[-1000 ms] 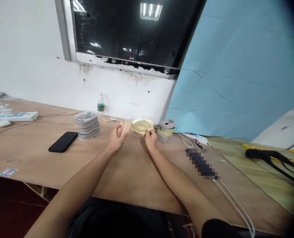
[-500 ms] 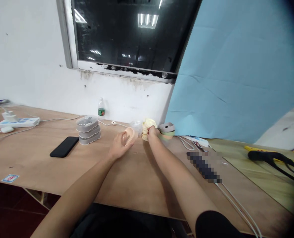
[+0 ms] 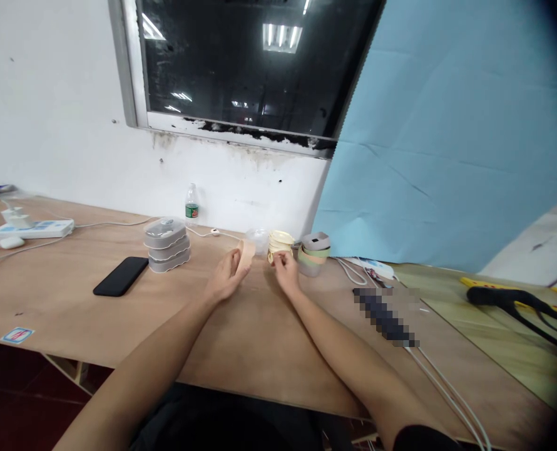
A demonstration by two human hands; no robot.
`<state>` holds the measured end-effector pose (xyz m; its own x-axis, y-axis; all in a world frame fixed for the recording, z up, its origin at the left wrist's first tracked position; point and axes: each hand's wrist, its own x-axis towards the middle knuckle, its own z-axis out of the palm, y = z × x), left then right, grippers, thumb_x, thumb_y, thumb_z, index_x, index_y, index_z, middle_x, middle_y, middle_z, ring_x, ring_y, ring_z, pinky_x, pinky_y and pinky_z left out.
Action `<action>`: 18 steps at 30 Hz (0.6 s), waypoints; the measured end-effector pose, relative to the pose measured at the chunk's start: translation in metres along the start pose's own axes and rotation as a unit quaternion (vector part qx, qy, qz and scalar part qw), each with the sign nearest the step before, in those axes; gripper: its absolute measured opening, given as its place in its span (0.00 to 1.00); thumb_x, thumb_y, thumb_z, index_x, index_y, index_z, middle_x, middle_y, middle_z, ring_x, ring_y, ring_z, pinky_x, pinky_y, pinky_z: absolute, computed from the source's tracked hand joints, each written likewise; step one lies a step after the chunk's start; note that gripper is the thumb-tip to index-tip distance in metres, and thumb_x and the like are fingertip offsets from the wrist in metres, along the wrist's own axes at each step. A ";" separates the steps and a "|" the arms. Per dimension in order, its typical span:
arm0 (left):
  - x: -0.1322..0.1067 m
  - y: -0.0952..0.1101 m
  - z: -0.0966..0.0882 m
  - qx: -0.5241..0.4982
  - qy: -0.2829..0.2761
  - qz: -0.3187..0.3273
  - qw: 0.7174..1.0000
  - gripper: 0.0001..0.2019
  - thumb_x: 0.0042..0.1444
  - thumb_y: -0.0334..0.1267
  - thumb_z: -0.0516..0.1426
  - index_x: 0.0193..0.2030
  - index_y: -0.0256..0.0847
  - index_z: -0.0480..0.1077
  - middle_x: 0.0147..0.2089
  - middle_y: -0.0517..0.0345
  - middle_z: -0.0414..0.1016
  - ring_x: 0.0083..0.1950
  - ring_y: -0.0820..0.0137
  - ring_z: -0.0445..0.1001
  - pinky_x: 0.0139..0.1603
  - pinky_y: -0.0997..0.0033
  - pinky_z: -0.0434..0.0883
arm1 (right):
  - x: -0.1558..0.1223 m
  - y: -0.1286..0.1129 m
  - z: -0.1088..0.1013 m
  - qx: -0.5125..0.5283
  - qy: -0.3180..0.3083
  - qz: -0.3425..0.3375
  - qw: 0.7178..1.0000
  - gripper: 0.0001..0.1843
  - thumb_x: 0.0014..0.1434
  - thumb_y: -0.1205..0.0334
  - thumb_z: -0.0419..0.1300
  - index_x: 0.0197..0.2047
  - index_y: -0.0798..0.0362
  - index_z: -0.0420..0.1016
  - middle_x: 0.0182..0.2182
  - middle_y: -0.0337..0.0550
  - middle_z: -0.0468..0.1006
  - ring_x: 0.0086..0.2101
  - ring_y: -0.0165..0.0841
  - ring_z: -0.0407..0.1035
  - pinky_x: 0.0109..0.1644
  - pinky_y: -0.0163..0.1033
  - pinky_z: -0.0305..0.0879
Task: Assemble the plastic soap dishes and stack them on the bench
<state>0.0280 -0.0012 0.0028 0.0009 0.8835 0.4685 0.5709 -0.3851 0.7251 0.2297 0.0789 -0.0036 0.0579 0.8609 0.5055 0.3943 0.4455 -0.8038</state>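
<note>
Hands: left hand [image 3: 223, 276] round a peach dish [image 3: 246, 254], right hand [image 3: 285, 269] pinching a yellow stack [image 3: 281, 240], far side of the desk [image 3: 260, 338].
Left part-curled, dish tipped on its side in the grip; right thumb and fingers closed at the stack's near side. Both look light, thin-walled, probably smooth enough to slip; rims may flex, so best held by the side walls. Clear plastic [image 3: 258, 238] behind, nested containers [image 3: 313, 255] just to the right.
</note>
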 end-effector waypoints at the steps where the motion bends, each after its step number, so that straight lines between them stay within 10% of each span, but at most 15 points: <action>1: 0.000 0.000 0.000 0.001 -0.012 0.001 1.000 0.31 0.57 0.55 0.52 0.64 0.41 0.56 0.63 0.48 0.63 0.61 0.60 0.65 0.59 0.60 0.64 | -0.010 0.002 -0.003 -0.023 -0.020 -0.048 0.998 0.16 0.58 0.52 0.53 0.43 0.54 0.69 0.24 0.36 0.73 0.23 0.28 0.65 0.29 0.32 0.62; 10: -0.007 0.007 0.001 0.047 -0.147 -0.009 0.988 0.39 0.48 0.62 0.57 0.63 0.43 0.60 0.57 0.49 0.71 0.54 0.54 0.72 0.52 0.59 0.69 | -0.029 -0.003 -0.025 -0.199 -0.116 -0.317 0.920 0.22 0.58 0.62 0.53 0.56 0.50 0.68 0.50 0.48 0.73 0.47 0.38 0.68 0.52 0.42 0.64; 14: -0.004 0.005 0.000 0.060 -0.109 0.003 0.992 0.33 0.56 0.59 0.51 0.63 0.42 0.60 0.61 0.48 0.67 0.60 0.57 0.67 0.58 0.58 0.64 | -0.025 0.003 -0.028 -0.213 -0.080 -0.265 0.937 0.18 0.61 0.62 0.49 0.50 0.50 0.73 0.44 0.46 0.77 0.44 0.37 0.70 0.49 0.40 0.64; 18: 0.007 -0.001 -0.024 0.161 0.041 0.056 0.985 0.24 0.59 0.53 0.50 0.58 0.42 0.64 0.60 0.49 0.67 0.63 0.59 0.62 0.63 0.56 0.56 | -0.018 0.020 -0.045 -0.244 -0.021 -0.121 0.962 0.17 0.62 0.57 0.48 0.37 0.52 0.77 0.30 0.43 0.79 0.31 0.34 0.70 0.36 0.36 0.62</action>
<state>0.0080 -0.0015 0.0176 0.0192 0.8111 0.5846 0.8013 -0.3623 0.4762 0.2775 0.0611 -0.0151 -0.1231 0.7609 0.6371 0.7751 0.4746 -0.4171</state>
